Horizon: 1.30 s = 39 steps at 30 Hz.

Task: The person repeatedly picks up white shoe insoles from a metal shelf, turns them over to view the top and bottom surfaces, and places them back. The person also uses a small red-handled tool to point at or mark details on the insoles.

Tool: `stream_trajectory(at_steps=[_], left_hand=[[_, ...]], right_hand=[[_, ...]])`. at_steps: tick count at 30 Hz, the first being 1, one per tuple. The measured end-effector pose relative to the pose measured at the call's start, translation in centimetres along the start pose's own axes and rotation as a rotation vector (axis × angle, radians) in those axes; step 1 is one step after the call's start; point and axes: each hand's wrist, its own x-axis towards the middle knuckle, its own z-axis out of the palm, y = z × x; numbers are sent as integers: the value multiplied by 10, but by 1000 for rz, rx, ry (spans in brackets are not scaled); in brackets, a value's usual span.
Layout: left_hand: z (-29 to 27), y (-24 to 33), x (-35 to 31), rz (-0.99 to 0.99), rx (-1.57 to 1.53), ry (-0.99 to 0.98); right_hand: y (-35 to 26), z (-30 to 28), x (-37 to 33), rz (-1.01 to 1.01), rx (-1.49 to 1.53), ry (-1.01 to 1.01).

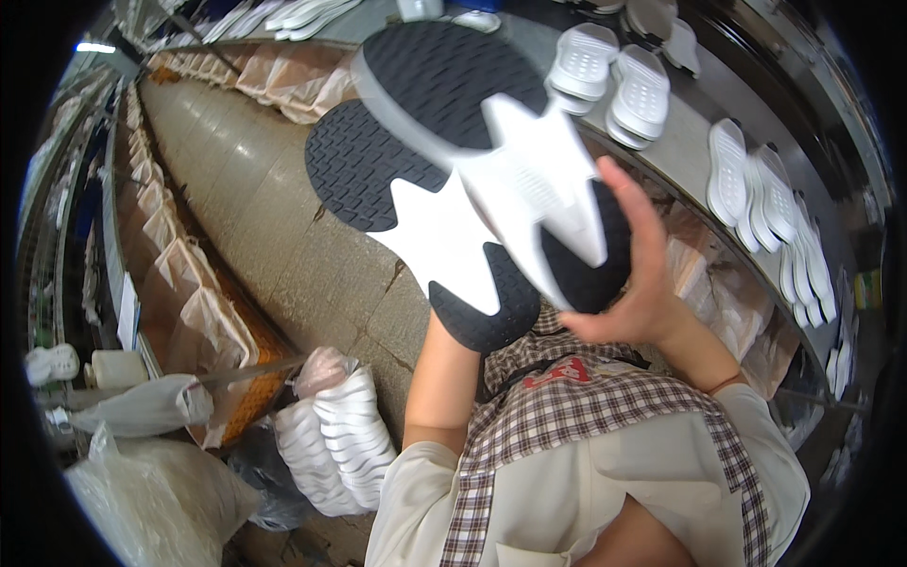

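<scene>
Two shoe soles with black treaded pads and white midsections are held up in front of me, overlapping at a slant. My right hand (642,269) wraps round the heel end of the upper right shoe sole (540,175), thumb below and fingers along its outer edge. That sole is blurred at its far end. Behind the lower left shoe sole (439,241) my left forearm (441,378) runs up to its heel end. The sole covers my left hand, so its fingers are hidden, though this sole is held up on that arm.
Several white soles (638,94) stand in pairs along the curved grey bench (685,161) at right. Lined baskets (203,312) run along the left. A bundle of white soles (350,435) and a clear plastic bag (156,501) lie at lower left.
</scene>
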Motion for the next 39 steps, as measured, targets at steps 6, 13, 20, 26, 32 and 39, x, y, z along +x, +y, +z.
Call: stream_trajectory(at_steps=[6, 13, 20, 26, 32, 39], left_hand=[[-10, -9, -18, -215, 277, 288], [-21, -2, -16, -121, 277, 344], [-22, 0, -18, -121, 288, 345], [-24, 1, -19, -115, 287, 351], [-26, 3, -17, -112, 282, 349], [-17, -1, -18, -92, 319, 353]], right_hand=[[-19, 7, 7, -97, -213, -102], [-24, 10, 7, -114, -204, -67], [-23, 14, 7, -134, -202, -52], [-21, 16, 7, -151, -205, -48], [-20, 16, 7, -149, -208, -54], [-17, 14, 4, -106, -207, -110]])
